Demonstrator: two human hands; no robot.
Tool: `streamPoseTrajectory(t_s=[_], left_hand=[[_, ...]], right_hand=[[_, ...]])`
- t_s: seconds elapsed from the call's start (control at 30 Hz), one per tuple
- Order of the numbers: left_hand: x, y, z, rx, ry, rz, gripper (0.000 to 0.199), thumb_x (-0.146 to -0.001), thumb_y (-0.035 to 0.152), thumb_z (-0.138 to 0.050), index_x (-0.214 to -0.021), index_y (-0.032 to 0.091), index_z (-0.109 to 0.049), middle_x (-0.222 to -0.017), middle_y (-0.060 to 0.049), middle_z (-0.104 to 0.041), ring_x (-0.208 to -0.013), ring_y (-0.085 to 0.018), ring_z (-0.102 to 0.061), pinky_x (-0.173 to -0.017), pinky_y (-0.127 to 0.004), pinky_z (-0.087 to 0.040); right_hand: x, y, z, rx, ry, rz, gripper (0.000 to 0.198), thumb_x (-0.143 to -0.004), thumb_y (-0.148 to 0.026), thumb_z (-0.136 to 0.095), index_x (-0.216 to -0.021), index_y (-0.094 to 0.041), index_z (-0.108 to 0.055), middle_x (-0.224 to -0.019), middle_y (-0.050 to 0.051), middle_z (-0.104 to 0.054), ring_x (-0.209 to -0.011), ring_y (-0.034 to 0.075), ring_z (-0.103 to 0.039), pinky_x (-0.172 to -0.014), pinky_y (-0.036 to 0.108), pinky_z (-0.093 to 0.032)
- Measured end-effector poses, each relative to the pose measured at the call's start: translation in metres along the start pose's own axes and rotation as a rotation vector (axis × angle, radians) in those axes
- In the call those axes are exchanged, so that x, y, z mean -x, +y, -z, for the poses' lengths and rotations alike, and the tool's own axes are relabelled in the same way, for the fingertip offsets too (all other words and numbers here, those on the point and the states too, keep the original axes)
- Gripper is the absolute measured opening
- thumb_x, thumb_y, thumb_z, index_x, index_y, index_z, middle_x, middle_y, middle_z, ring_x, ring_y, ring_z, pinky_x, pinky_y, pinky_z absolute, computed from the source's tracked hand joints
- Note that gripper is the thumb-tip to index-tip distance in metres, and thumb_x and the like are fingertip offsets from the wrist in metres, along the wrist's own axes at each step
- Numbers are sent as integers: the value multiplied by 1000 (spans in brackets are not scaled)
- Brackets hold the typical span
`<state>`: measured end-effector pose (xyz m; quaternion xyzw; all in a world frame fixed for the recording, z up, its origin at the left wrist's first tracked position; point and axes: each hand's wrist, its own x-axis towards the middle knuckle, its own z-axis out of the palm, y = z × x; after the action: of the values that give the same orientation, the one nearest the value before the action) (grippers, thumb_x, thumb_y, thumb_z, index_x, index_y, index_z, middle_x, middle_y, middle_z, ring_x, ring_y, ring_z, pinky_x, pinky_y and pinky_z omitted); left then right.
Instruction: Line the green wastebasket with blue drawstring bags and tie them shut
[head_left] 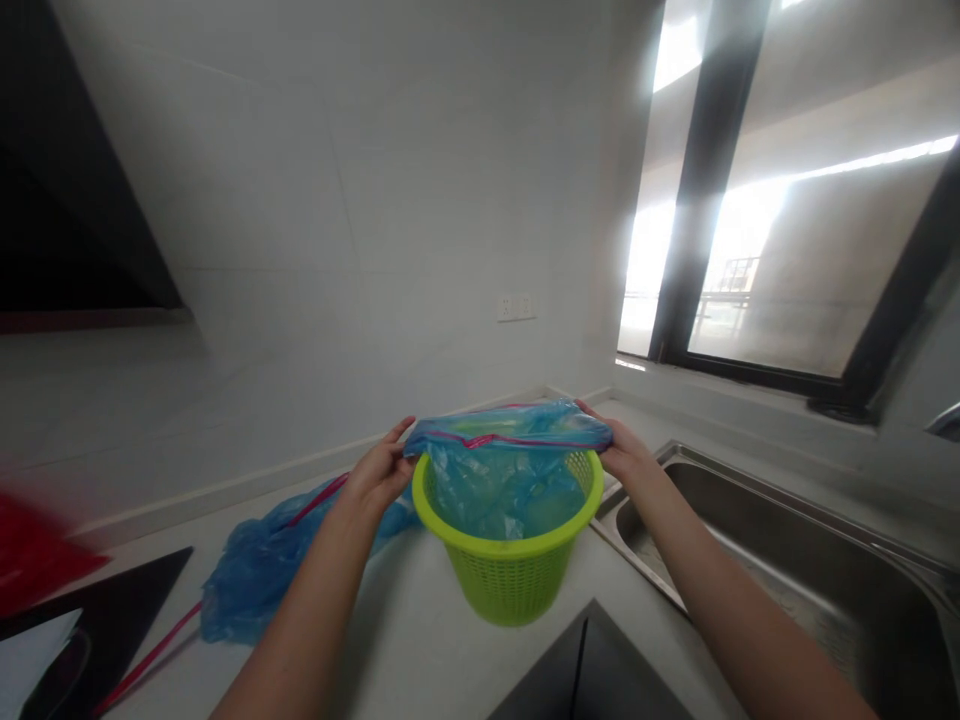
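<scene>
Stretching across the scene, the pale worktop (412, 645) has a steel sink (750, 510) set into its right side. Left of centre lies a crumpled second bag (262, 560). The green basket (514, 585) stands in the middle of the worktop, mouth up, its axis near vertical. Into it sags the blue bag (510, 490), its gathered top edge pulled lengthwise from left to right over the basket's far rim. The left hand (379, 470) grips that edge's left end, the right hand (616, 437) its right. A pink drawstring (480, 441) runs along it.
</scene>
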<state>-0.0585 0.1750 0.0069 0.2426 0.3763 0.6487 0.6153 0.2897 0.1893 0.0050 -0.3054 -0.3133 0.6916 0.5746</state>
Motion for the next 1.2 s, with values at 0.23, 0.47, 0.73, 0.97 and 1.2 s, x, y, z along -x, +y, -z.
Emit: streamPoseTrajectory(t_s=[0.23,0.47,0.73,0.97,1.2], left_hand=[[11,-4,4,-440,-138,210,18,-72,5,-61,-85,12,-70,-76,-11,-71,-66,-24,-67,-62,-34,-59],[52,23,-10,-900,-71,-461,21,-76,17,-71,-96,22,-77,-114,-8,-70,-121,-26,-58,-93,-26,-50],[91,27,-24,-1223,-465,-577,28,-62,24,-89,-88,26,-80,-101,-7,-72,-104,-30,-62,-98,-34,-50],[112,36,-29,-1531,-686,-706,26,-96,39,-53,-98,23,-74,-98,-4,-70,-88,-19,-62,-79,-27,-49],[147,46,-30,-1552,-849,-583,25,-97,40,-54,-103,24,-72,-101,-4,-70,-92,-19,-62,-83,-28,-49]], right_hand=[[15,9,1,216,102,-214,23,-90,-13,-48,-70,-18,-57,-63,4,-63,-59,16,-61,-68,27,-58],[56,3,-3,1017,291,521,21,-90,-37,-59,-103,-24,-70,-117,7,-64,-112,24,-58,-98,38,-49],[105,-6,-25,1541,-143,641,11,-85,-33,-68,-88,-26,-77,-115,8,-65,-113,29,-57,-105,45,-41],[111,-3,-30,1374,-206,659,19,-97,-29,-52,-86,-19,-64,-110,8,-64,-99,21,-60,-89,38,-47],[140,-6,-21,1381,-287,704,14,-95,-28,-60,-87,-20,-67,-125,10,-55,-118,25,-54,-97,38,-45]])
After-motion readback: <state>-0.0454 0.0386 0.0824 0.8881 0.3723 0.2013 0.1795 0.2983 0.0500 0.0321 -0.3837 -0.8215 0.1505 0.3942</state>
